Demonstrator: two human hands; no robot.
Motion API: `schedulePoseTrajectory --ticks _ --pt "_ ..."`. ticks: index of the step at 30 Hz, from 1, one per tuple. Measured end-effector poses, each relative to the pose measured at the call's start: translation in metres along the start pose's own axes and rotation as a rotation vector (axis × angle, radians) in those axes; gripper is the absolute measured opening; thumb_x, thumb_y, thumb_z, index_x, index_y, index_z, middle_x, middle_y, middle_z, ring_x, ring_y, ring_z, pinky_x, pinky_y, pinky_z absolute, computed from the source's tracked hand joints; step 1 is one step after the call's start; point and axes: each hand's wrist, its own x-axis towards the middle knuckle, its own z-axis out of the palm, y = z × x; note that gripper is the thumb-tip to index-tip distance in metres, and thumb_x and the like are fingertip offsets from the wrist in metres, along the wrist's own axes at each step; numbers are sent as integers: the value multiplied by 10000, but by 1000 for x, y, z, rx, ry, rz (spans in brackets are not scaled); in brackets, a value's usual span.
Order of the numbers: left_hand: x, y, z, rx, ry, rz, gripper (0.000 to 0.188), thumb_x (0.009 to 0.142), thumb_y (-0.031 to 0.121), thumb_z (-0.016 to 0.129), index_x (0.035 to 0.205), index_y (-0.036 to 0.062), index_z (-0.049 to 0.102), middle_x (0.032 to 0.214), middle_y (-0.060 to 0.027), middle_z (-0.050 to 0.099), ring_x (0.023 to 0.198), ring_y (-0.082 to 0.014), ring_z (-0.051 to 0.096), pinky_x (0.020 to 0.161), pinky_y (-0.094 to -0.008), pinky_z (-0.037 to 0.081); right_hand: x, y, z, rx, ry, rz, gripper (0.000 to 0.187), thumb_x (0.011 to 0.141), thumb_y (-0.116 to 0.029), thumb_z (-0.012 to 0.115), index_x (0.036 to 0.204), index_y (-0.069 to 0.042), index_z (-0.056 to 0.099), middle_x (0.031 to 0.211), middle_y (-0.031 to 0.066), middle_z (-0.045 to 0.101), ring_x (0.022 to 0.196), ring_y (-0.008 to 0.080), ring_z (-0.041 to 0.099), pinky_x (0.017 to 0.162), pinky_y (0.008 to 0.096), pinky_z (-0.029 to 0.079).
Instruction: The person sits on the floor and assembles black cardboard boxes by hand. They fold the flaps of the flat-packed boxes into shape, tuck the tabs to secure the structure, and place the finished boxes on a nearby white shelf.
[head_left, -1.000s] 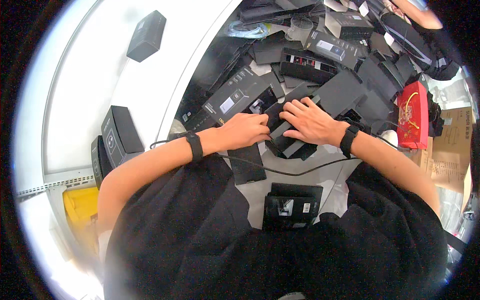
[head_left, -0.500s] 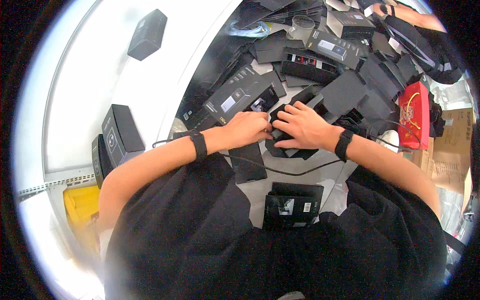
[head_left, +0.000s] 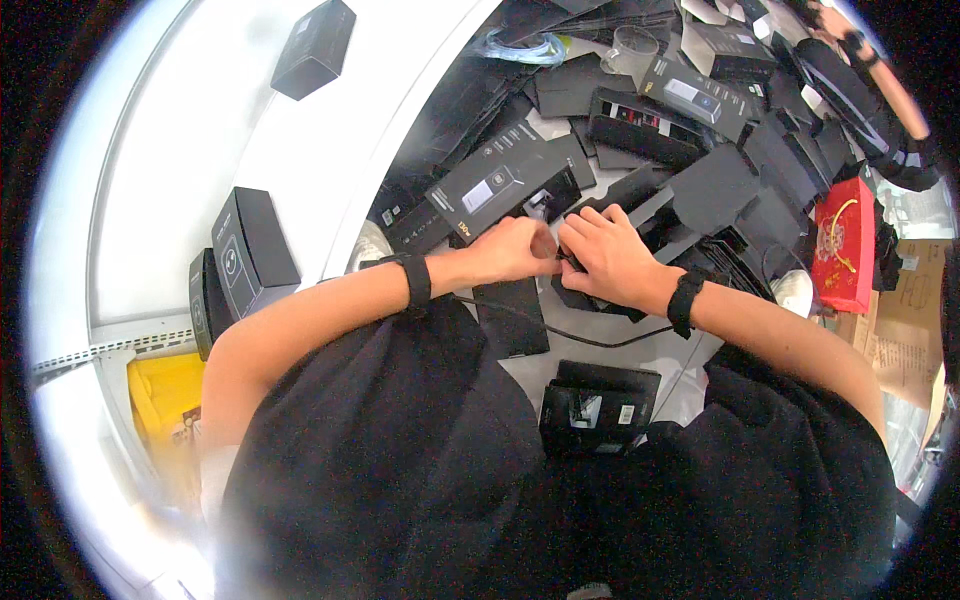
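My left hand (head_left: 508, 248) is curled in a pinch, its fingertips close to those of my right hand. What lies between its fingers is too small to make out. My right hand (head_left: 612, 260) grips a black cardboard piece (head_left: 585, 298), fingers bent over its top. Much of that piece is hidden under the hand. Right beyond my left hand lies a black printed box (head_left: 510, 180) with a device picture, its end open. A flat black card (head_left: 512, 325) lies below my left wrist.
Black boxes (head_left: 598, 408) stand between my legs. Flattened black cartons (head_left: 710, 190) cover the floor ahead, around a clear cup (head_left: 630, 50). Boxes (head_left: 255, 245) stand on the white surface at left. A red bag (head_left: 843, 245) is at right. Another person's arm (head_left: 890, 90) shows at upper right.
The view has shifted, so the scene sits slightly further right. My left fingers have drawn into a tighter pinch beside my right hand, which stays on the black cardboard piece.
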Motion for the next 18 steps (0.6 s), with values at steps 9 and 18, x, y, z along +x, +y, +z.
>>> schedulePoseTrajectory --ticks 9,18 --pt "14 -20 1 -208 -192 -99 236 872 204 807 979 -6 787 859 -81 802 795 -128 727 753 -310 567 4 -3 -3 19 -36 11 301 815 -295 749 996 -108 598 955 54 594 977 250 589 810 435 410" --pt "19 -18 6 -207 -208 -176 227 864 228 803 946 17 798 932 -89 791 893 -158 717 850 -328 552 8 -5 1 25 -112 58 320 802 -306 757 1006 -106 613 957 60 600 1003 268 588 821 436 416"
